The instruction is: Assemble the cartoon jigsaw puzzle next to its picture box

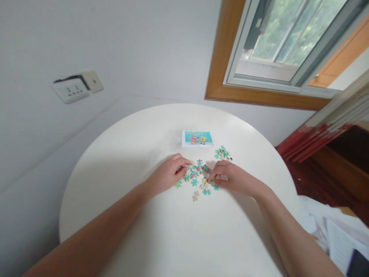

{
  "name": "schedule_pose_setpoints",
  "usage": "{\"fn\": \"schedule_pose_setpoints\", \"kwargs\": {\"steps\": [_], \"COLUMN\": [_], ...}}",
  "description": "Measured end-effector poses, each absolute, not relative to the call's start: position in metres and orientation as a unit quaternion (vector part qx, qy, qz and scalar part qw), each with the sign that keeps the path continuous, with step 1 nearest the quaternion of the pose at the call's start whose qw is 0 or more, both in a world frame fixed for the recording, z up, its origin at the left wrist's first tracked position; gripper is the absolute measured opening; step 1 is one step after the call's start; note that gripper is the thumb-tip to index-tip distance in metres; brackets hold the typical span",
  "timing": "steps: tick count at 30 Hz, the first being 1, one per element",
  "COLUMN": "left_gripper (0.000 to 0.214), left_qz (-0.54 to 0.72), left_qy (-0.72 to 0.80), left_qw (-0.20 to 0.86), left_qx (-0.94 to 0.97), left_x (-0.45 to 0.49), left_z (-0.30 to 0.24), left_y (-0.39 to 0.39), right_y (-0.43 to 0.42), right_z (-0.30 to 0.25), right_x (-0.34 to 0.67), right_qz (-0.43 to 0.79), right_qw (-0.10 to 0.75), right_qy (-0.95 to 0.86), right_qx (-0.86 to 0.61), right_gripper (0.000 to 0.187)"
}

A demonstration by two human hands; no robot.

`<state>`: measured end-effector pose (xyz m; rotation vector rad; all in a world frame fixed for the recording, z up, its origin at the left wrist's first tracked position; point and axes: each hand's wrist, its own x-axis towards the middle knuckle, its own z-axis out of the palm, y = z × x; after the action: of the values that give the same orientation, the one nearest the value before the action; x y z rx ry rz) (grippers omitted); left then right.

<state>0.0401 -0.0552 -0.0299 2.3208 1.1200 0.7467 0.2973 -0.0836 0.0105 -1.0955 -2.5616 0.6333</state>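
Loose jigsaw puzzle pieces in turquoise, yellow, pink and beige lie in a pile on the round white table. My left hand reaches in from the left, thumb and fingers bent close together on a puzzle piece at the pile's left edge. On the other side, my right hand has its fingers curled and pinched at a small puzzle piece. Both sets of fingertips partly hide the pieces beneath. A beige puzzle piece lies nearer me, apart from the pile.
Behind the pile lies a picture card with pink and yellow cartoon figures on turquoise. A second small heap of puzzle pieces sits to its right. A wall socket, a wood-framed window and papers surround the table.
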Motion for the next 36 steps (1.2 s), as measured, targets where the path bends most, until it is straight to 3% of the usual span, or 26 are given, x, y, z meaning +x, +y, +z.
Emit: {"fn": "schedule_pose_setpoints", "kwargs": {"steps": [10, 19, 29, 36], "left_gripper": [0.025, 0.025, 0.028, 0.024], "left_qz": [0.271, 0.268, 0.266, 0.247], "left_qy": [0.407, 0.403, 0.399, 0.373], "left_qw": [0.231, 0.228, 0.220, 0.230], "left_qx": [0.841, 0.845, 0.850, 0.864], "left_x": [0.040, 0.039, 0.039, 0.039], "left_z": [-0.031, -0.031, -0.034, -0.025], "left_y": [-0.055, -0.056, -0.054, -0.060], "right_y": [-0.083, -0.075, -0.076, -0.083], "right_z": [0.006, -0.008, -0.008, -0.010], "right_x": [0.293, 0.292, 0.285, 0.269], "right_qz": [0.196, 0.050, 0.056, 0.082], "right_qw": [0.155, 0.130, 0.134, 0.163], "right_qy": [-0.879, -0.838, -0.828, -0.868], "right_qx": [-0.406, -0.527, -0.541, -0.462], "right_gripper": [0.018, 0.022, 0.013, 0.026]}}
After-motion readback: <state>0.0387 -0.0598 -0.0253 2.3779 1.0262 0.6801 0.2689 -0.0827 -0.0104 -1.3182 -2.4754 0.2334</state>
